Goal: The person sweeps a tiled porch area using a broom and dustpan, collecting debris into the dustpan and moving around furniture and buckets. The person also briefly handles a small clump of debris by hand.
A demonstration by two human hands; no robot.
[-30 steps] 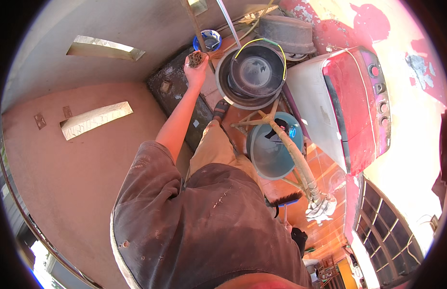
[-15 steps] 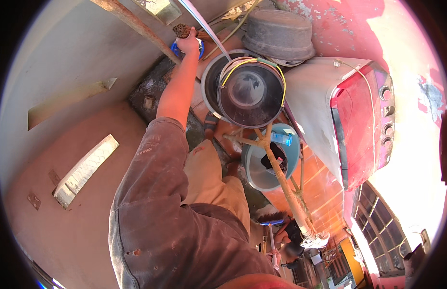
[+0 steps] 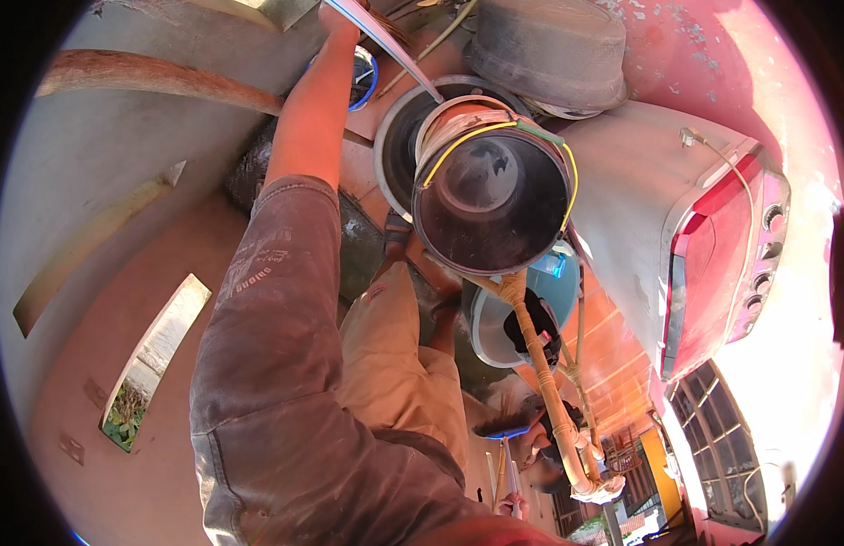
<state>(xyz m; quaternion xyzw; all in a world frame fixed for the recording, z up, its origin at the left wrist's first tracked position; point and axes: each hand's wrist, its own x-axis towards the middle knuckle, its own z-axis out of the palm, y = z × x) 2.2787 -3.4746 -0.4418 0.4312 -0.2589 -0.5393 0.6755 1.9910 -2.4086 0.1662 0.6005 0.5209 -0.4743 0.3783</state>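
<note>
My left arm stretches up to the top edge, where my left hand [image 3: 340,20] is partly cut off. It is closed round a brown twig brush [image 3: 383,32], whose other end is out of view. Just below the hand and behind the forearm is a blue-rimmed tub [image 3: 365,77]. To its right a black bucket [image 3: 495,214] with a yellow and green handle stands tilted, its open mouth toward me, against a grey basin [image 3: 385,150]. A striped pale pole [image 3: 390,47] slants across to the basin. My right hand is not in view.
At right stands a grey and red washing machine [image 3: 622,182]; behind it is an upturned grey tub [image 3: 549,55]. A light-blue bucket [image 3: 495,337] holds dark cloth behind a wooden post [image 3: 535,355]. Low down, another person [image 3: 547,469] is near a blue-headed broom [image 3: 504,429].
My view has shifted, so my left hand and the twig brush now sit at the top edge. The bucket and washing machine appear lower and farther right. The hand stays closed.
</note>
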